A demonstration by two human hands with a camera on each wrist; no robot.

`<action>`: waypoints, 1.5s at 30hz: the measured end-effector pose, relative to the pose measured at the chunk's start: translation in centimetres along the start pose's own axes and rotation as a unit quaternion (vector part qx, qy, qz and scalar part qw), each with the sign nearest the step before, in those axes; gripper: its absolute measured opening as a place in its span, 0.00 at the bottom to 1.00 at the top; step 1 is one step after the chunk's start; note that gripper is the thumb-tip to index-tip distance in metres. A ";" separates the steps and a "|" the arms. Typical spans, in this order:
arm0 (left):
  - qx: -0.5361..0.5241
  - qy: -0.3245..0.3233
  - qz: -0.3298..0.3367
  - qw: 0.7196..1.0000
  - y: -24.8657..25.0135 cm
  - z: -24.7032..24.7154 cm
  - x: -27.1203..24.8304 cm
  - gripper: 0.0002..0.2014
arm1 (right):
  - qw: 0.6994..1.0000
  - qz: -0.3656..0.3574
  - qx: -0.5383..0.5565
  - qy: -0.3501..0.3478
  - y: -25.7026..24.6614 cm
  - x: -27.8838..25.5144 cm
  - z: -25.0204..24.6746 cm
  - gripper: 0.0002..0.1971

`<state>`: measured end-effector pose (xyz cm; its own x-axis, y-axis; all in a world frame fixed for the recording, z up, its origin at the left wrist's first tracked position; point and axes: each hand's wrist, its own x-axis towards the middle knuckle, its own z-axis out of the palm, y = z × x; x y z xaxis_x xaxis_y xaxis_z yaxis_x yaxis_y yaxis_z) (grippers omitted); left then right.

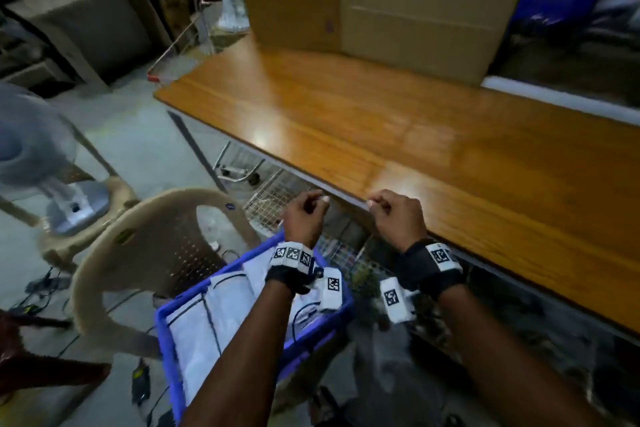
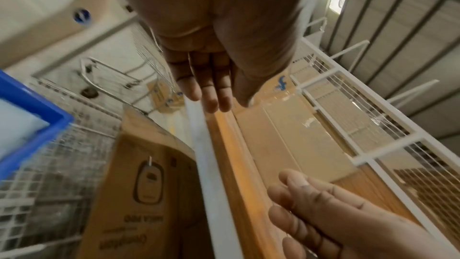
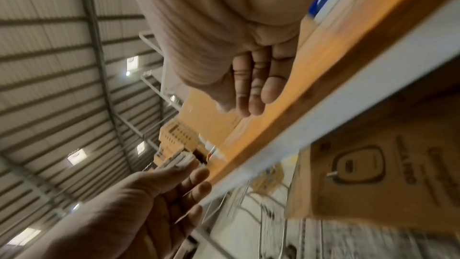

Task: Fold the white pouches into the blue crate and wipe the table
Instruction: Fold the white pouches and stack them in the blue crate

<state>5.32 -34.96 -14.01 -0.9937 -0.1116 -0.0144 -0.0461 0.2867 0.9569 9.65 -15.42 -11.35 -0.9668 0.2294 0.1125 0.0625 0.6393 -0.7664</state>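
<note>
Fingers (image 1: 313, 199) of both hands curl loosely on nothing at the glossy orange-brown wooden counter (image 1: 398, 135) edge, while the thin white plastic pouches (image 1: 221, 315) (light, limp, probably slippery; best pinched at corners) lie below-left in the blue plastic crate (image 1: 166, 333).

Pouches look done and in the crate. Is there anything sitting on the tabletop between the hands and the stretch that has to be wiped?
Nothing visible. Both the left hand and right hand are at the near edge of the table, empty. The wood ahead is bare up to the cardboard box at the far edge. No wiping cloth is in view either.
</note>
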 end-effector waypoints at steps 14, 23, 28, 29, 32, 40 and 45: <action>0.075 -0.213 0.027 0.974 9.0 27.4 -10.9 0.05 | 0.948 0.243 -0.004 0.206 22.0 -9.4 -29.1 0.13; 0.104 -0.178 -0.018 0.978 10.8 36.2 -15.1 0.12 | 0.928 0.268 -0.093 0.241 29.3 -11.0 -42.6 0.23; 0.131 -0.178 -0.033 0.975 12.0 35.2 -14.7 0.12 | 0.939 0.251 -0.109 0.206 30.7 -6.6 -44.3 0.26; 0.127 -0.181 -0.039 0.974 12.4 34.7 -14.5 0.13 | 0.938 0.260 -0.130 0.187 30.7 -5.6 -44.3 0.28; 0.099 -0.181 -0.058 0.977 13.2 33.1 -13.8 0.15 | 0.922 0.270 -0.266 0.071 31.1 -2.7 -44.3 0.35; 0.032 -0.167 -0.105 0.980 13.0 31.8 -11.8 0.14 | 0.889 0.302 -0.343 -0.030 33.2 0.0 -41.8 0.40; -0.008 -0.163 -0.147 0.976 11.6 31.8 -10.3 0.18 | 0.891 0.276 -0.354 -0.069 31.2 1.2 -38.3 0.34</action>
<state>11.71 -0.18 -11.97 -0.9179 0.1227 -0.3773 -0.3343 0.2728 0.9021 19.89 32.92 -10.91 -0.7586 0.5912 -0.2737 0.6311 0.7712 -0.0835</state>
